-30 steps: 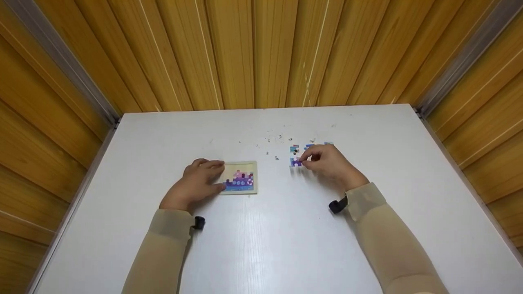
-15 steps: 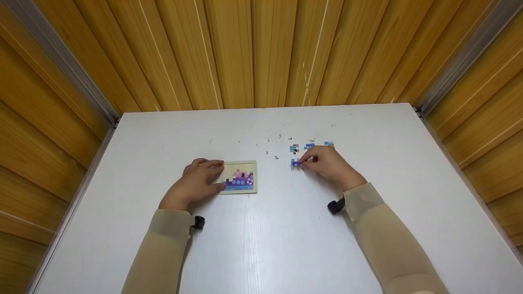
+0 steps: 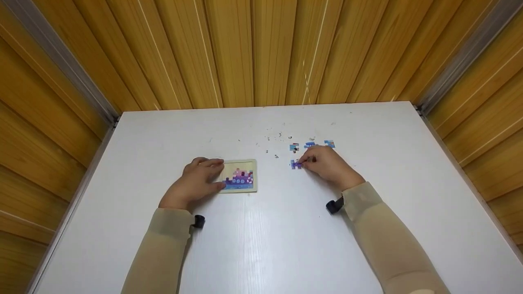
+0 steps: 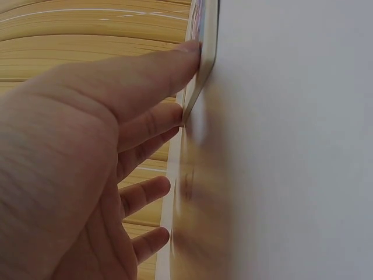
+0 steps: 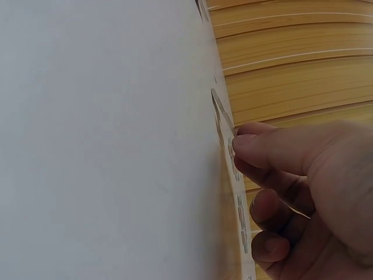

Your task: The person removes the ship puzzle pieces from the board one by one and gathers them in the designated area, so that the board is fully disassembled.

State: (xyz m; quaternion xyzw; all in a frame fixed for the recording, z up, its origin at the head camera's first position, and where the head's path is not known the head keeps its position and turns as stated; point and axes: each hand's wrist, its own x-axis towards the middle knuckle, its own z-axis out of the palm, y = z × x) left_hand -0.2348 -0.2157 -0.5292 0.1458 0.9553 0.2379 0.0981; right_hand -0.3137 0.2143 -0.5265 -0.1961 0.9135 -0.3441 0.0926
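In the head view my left hand (image 3: 196, 181) rests at the left side of a cream puzzle tray (image 3: 254, 175). Its thumb lies over the tray's near left part and its fingers touch the far left corner, all nearly straight. Assembled inside is part of a purple and pink boat picture (image 3: 241, 179) on blue; the hand covers the tray's left edge. Between thumb and index finger my right hand (image 3: 329, 165) pinches a purple and blue puzzle piece (image 3: 295, 164), low over the table. The right wrist view shows this piece (image 5: 221, 111) edge-on and tilted.
Just beyond the right hand lie loose pieces: a teal one (image 3: 294, 147), a blue one (image 3: 310, 144) and a blue and orange one (image 3: 329, 143). Small dark marks (image 3: 280, 134) dot the white table (image 3: 261, 232). Wood-patterned walls (image 3: 261, 53) surround it.
My right hand has moved slightly left and toward me, with the pinched piece now farther from the teal one. My left hand and the tray stay in place.
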